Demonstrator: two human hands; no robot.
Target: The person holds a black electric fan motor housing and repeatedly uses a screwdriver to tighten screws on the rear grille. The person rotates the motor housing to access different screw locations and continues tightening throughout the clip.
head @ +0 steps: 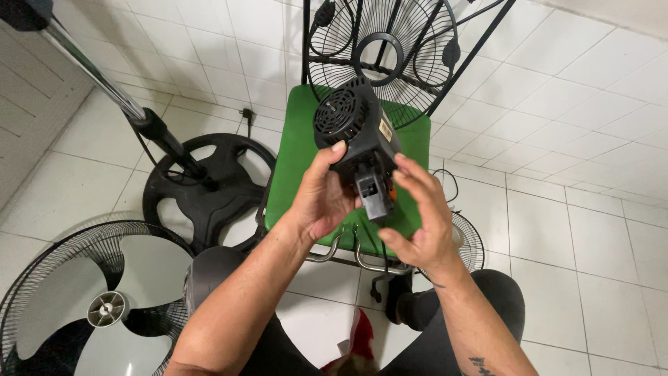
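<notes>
Only one view here, the head camera looking down; both hands are up over a green chair seat (296,150) with a black fan motor housing (356,132) between them. The left hand (321,198) has it properly; thumb hooked over the top edge by the vented round back, the other fingers wrapped round the far side where I can't see them. The right hand (421,216) isn't really gripping; its fingers are spread and slightly curled, tips just touching the housing's right side, with the grey switch block (370,189) sitting between thumb and forefinger; a black cord (381,257) hangs down from below that block, past the palms.

What could go wrong, as I'd judge it: the motor looks heavy and it's carried mostly by one hand, so a slip of that thumb could drop it onto the seat or the tiles; the dangling cord could also catch on the chair's chrome tube frame (362,259) under the wrists and yank it sideways.

Materials: housing is matte black plastic, drum-shaped with a slotted grille; seat looks like smooth green vinyl; behind the fingertips a thin black wire fan guard (383,49) leans on the chair back. Off past the left elbow there's a round black base (209,184) with a shiny metal pole (90,66), and a caged fan head (76,299) with pale glossy blades; floor is white glazed tile (577,230).
</notes>
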